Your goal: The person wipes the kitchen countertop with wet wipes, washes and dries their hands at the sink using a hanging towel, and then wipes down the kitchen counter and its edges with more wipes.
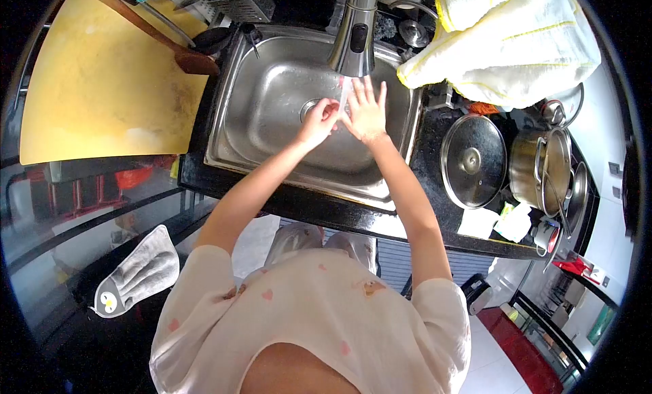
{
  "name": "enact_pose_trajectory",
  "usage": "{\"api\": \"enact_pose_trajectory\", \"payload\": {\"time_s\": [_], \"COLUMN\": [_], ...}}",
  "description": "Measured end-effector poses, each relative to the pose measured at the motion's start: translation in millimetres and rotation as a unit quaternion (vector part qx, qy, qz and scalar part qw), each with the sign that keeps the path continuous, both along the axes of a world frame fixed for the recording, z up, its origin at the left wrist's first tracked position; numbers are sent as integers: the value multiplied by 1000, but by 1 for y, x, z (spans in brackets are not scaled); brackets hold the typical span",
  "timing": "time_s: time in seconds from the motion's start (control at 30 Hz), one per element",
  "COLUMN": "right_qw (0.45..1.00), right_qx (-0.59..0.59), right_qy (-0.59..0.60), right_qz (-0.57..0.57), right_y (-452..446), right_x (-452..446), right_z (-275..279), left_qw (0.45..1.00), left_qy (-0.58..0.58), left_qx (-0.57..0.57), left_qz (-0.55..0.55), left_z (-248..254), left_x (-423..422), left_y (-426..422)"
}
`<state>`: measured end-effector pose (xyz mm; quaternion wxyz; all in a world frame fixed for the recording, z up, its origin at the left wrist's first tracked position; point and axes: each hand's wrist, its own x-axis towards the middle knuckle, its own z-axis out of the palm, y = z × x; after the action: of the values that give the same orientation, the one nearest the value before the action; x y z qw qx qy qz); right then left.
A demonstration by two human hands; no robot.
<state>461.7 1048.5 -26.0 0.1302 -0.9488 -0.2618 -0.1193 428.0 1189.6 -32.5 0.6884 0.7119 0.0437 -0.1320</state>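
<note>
A stream of water [344,94] runs from the chrome faucet [353,47] into the stainless steel sink [272,75]. My right hand [367,114] is under the faucet at the stream, open with its fingers spread. Close beside it on the left, my left hand [319,124] has its fingers curled together, with the fingertips near the right thumb. Whether anything small is between the left fingers I cannot make out. Both hands are over the basin, and the drain [311,110] is partly hidden by the left hand.
A yellow board [115,88] with a wooden spatula [193,62] lies left of the sink. At right are a glass lid [473,161], a steel pot [530,166] and a white plastic bag [516,47]. A grey penguin towel [146,268] hangs at lower left.
</note>
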Motion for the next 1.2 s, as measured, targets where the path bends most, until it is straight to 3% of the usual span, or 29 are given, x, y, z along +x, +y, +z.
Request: {"api": "enact_pose_trajectory", "payload": {"time_s": [0.03, 0.13, 0.17, 0.27, 0.3, 0.4, 0.47, 0.53, 0.63, 0.73, 0.83, 0.93, 1.03, 1.13, 1.17, 1.2], "right_qw": [999, 990, 987, 979, 977, 970, 968, 968, 971, 978, 985, 994, 997, 998, 998, 998], "right_qx": [-15, 50, 72, 115, 127, 158, 168, 171, 167, 149, 124, 59, 29, 2, -5, -13], "right_qy": [-11, -19, -26, -32, -26, -12, -9, -5, 0, 0, -6, -22, -35, -39, -35, -32], "right_qz": [-34, -131, -143, -162, -169, -184, -186, -184, -171, -149, -121, -94, -65, -55, -56, -56], "right_y": [-4, -11, -14, -19, -19, -22, -24, -27, -28, -26, -20, -11, -6, -4, -4, -5], "right_x": [-2, -12, -16, -30, -35, -45, -50, -52, -56, -57, -53, -53, -51, -44, -41, -39], "right_z": [3, 12, 14, 20, 22, 25, 22, 22, 20, 19, 21, 27, 23, 18, 17, 17], "left_qw": [998, 991, 990, 954, 935, 933, 881, 826, 741, 709, 773, 800, 790, 805, 810, 807], "left_qy": [-3, 118, -50, 76, 30, -176, -194, -208, -434, -494, -235, -191, -143, -189, -144, -214], "left_qx": [-47, -38, 112, 288, 354, 314, 410, 480, 475, 476, 498, 478, 495, 496, 506, 512], "left_qz": [38, 46, 69, 40, 1, -4, -131, -208, -193, -164, -315, -308, -331, -264, -260, -203], "left_z": [-3, -1, -26, 15, -1, -15, -16, 16, -12, -23, 3, 16, 15, 20, 23, 9], "left_x": [0, 7, 14, 23, 29, 27, 28, 22, 21, 20, 13, 10, 13, 18, 25, 32], "left_y": [-8, -20, -26, -32, -31, -30, -25, -25, -16, -13, -13, -10, 0, 18, 21, 27]}}
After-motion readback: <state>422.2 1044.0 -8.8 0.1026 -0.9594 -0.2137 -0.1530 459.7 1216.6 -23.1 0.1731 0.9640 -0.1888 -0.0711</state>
